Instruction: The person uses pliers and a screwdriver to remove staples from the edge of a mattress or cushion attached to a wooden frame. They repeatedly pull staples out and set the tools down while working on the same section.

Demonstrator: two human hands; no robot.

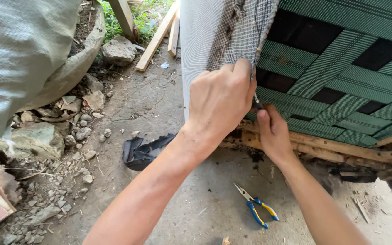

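Note:
An upturned piece of furniture shows its green woven webbing [341,81] stretched over a worn wooden frame [332,147]. A grey fabric cover [214,36] hangs over its left side, its edge peeled back. My left hand [221,102] is clenched on that fabric edge. My right hand [273,134] sits just below it, against the frame, pinching a small dark metal tool [256,102] whose tip meets the fabric edge. Blue-and-yellow needle-nose pliers [256,209] lie on the concrete below my forearms.
A dark scrap of fabric [141,152] lies on the ground left of the frame. Rocks and rubble [69,136] line the left side, beside a grey sack [19,54] and a concrete planter [80,59]. Wooden slats [157,38] lie at the back.

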